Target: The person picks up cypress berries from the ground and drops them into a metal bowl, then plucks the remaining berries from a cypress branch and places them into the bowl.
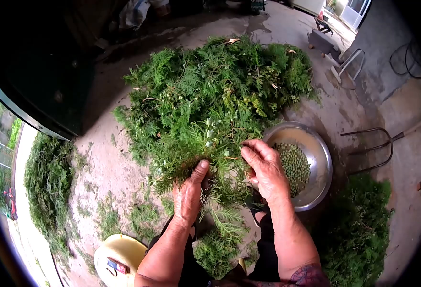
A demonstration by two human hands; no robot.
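Observation:
My left hand [190, 191] is closed round a leafy cypress-like branch [172, 160], its thumb lying across the stems. Pale green seed cones [209, 135] show on the branch's upper part. To the right, my right hand [267, 170] has thumb and forefinger pinched together beside the foliage; whatever is between them is too small to make out. Just beyond that hand stands a metal bowl [326, 167], with many small green cones [294, 167] covering part of its bottom. A large heap of cut green branches [205, 81] lies in front of both hands.
A yellow stool [117, 251] with a small red box [118, 265] on it stands at lower left. More greenery lies in a pile [50, 186] at left and another [358, 229] at lower right. A pronged fork [387, 148] rests on the concrete floor [100, 167] beyond the bowl.

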